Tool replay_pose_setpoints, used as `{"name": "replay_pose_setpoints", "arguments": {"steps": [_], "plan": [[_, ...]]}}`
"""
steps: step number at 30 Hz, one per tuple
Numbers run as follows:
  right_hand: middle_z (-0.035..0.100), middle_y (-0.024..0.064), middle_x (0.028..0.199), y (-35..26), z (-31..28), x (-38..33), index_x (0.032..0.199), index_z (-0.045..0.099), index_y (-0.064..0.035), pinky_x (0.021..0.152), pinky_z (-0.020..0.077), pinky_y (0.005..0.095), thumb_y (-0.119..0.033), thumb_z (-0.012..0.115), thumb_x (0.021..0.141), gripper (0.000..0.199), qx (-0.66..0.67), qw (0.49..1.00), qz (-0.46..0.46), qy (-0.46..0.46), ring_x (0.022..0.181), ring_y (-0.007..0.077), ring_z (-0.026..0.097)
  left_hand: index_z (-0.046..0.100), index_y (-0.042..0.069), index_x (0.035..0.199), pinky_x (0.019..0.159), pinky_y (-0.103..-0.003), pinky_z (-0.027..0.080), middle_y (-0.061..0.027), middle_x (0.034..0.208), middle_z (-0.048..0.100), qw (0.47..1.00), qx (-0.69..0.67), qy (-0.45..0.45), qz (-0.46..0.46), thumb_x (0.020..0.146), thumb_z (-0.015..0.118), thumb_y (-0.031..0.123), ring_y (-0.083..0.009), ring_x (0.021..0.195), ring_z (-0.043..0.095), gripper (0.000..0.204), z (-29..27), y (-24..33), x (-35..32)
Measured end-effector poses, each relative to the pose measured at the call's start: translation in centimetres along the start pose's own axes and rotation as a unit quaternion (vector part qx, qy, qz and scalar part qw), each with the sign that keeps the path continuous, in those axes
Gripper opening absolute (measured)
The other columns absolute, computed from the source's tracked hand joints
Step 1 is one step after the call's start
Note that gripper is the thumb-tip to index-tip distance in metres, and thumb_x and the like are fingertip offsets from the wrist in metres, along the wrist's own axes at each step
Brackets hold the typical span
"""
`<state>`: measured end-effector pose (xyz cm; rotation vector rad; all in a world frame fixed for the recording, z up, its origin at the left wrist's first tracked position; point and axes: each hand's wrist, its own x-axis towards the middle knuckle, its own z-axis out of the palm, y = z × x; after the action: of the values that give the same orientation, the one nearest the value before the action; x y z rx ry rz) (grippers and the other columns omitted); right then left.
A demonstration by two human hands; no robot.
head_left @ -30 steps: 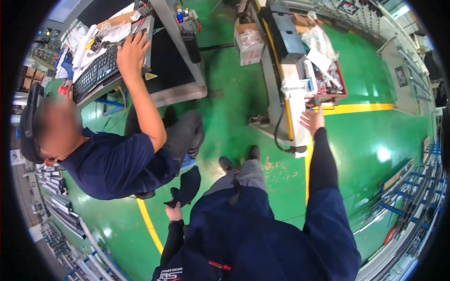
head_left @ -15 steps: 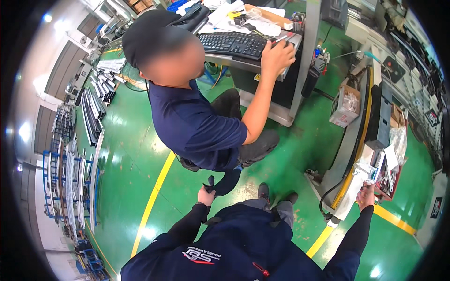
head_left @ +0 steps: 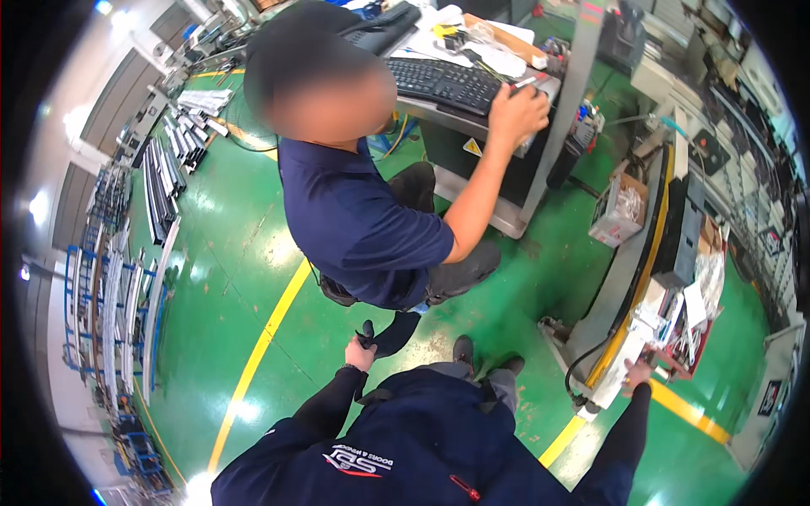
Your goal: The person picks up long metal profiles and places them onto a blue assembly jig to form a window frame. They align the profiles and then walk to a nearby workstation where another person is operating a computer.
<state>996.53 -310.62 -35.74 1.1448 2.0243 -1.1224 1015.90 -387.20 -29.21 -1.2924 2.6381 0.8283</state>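
Note:
My left hand (head_left: 360, 354) is closed on a black, curved, soft-looking thing (head_left: 395, 334), held low behind a seated person; its exact kind is unclear. On the right, my right hand (head_left: 639, 376) has its fingers apart and nothing visible in them. It is just below the near end of a long machine rail (head_left: 609, 384), close to a red tray (head_left: 704, 341) of metal tools and parts. The seated person (head_left: 363, 219), in a dark shirt and cap, rests a hand (head_left: 519, 114) at the right end of a black keyboard (head_left: 443, 84).
A grey workstation (head_left: 510, 221) with papers stands ahead. A box of small pieces (head_left: 618, 211) sits beside the rail, which carries a dark case (head_left: 682, 240). Long metal profiles lie on a blue rack (head_left: 72, 312) at left. Yellow lines (head_left: 261, 341) cross the green floor.
My right hand has drawn back left and downward from the metal parts by the rail's end, its fingers now apart. My left hand keeps its hold. The view has shifted slightly.

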Motion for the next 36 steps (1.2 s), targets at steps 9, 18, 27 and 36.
{"name": "replay_pose_setpoints", "arguments": {"steps": [9,18,27,36], "plan": [[0.057,0.0249,0.123,2.0,5.8,-8.3,0.135,0.041,0.0031,0.095,0.0472,0.0388,-0.047,0.072,0.072,0.087,-0.360,0.923,-0.036,0.130,0.115,0.0345,0.056,0.059,-0.001,0.102,0.080,-0.043,0.051,-0.0222,0.093,0.067,0.999,-0.016,-0.036,-0.016,0.071,0.073,0.023,-0.0371,0.090,0.065,0.043,2.5,-1.3,1.4],[0.057,0.0267,0.121,1.2,6.6,-8.9,0.131,0.039,0.0074,0.095,0.0478,0.0382,-0.043,0.077,0.071,0.087,-0.398,0.907,-0.022,0.137,0.115,0.0359,0.056,0.058,-0.001,0.104,0.081,-0.042,0.050,-0.0216,0.093,0.067,0.998,-0.032,-0.053,-0.002,0.072,0.072,0.021,-0.0366,0.090,0.065,0.042,2.8,1.8,1.4],[0.053,0.0244,0.128,0.5,7.2,-9.4,0.133,0.038,0.0031,0.096,0.0480,0.0394,-0.031,0.074,0.075,0.076,-0.390,0.908,0.034,0.145,0.117,0.0342,0.055,0.057,0.000,0.105,0.082,-0.043,0.050,-0.0211,0.095,0.067,0.997,-0.028,-0.067,0.004,0.072,0.072,0.021,-0.0376,0.092,0.064,0.042,3.1,3.2,0.9],[0.038,0.0259,0.139,2.2,6.4,-6.9,0.139,0.031,-0.0031,0.098,0.0467,0.0423,-0.034,0.076,0.071,0.086,-0.371,0.921,0.055,0.101,0.120,0.0395,0.050,0.059,-0.001,0.102,0.082,-0.043,0.050,-0.0219,0.094,0.067,0.997,-0.023,-0.070,0.005,0.071,0.072,0.022,-0.0381,0.092,0.064,0.041,3.4,2.0,1.0]]}}
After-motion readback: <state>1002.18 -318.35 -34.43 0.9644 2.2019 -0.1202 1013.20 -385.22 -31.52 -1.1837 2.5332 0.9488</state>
